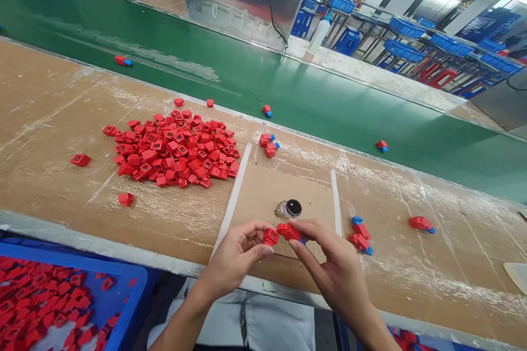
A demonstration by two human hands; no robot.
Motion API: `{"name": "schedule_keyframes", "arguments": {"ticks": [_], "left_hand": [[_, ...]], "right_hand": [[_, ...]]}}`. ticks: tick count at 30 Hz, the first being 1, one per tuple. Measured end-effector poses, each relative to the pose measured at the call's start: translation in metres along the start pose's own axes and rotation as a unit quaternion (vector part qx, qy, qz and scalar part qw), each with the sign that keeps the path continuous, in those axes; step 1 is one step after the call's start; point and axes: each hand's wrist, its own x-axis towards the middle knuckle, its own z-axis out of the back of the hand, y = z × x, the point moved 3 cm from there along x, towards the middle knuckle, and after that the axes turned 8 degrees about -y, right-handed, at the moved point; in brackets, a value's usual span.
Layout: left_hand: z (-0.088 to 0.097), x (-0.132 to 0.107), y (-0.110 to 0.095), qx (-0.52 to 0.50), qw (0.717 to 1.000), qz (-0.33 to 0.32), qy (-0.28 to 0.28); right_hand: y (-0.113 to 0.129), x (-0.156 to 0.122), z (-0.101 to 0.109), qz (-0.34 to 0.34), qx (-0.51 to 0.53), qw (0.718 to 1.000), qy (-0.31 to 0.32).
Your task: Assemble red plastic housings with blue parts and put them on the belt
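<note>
My left hand (241,255) pinches a small red square cap (270,237) between thumb and fingers. My right hand (329,260) grips a red piece with a blue tip (289,231), held end to end against the cap just above the near edge of the cardboard-covered bench (49,120). A large heap of red caps (175,149) lies to the left. Two red-and-blue assembled pieces (360,235) rest just right of my right hand.
A small black round button (292,208) sits on the bench just beyond my hands. A green conveyor belt (247,74) behind carries several red-and-blue pieces. A blue bin of red caps (61,299) stands at lower left. Another assembled piece (421,224) lies farther right.
</note>
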Motion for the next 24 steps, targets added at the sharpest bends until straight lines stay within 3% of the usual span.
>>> {"name": "schedule_keyframes", "arguments": {"ticks": [12,24], "left_hand": [[-0.004,-0.002,-0.004,0.022,0.999,-0.013,0.02],[-0.004,-0.002,-0.009,0.155,0.986,-0.019,0.058]], "right_hand": [[0.003,-0.006,-0.007,0.012,0.015,0.999,0.037],[0.002,-0.016,-0.014,-0.028,0.036,0.994,0.102]]}}
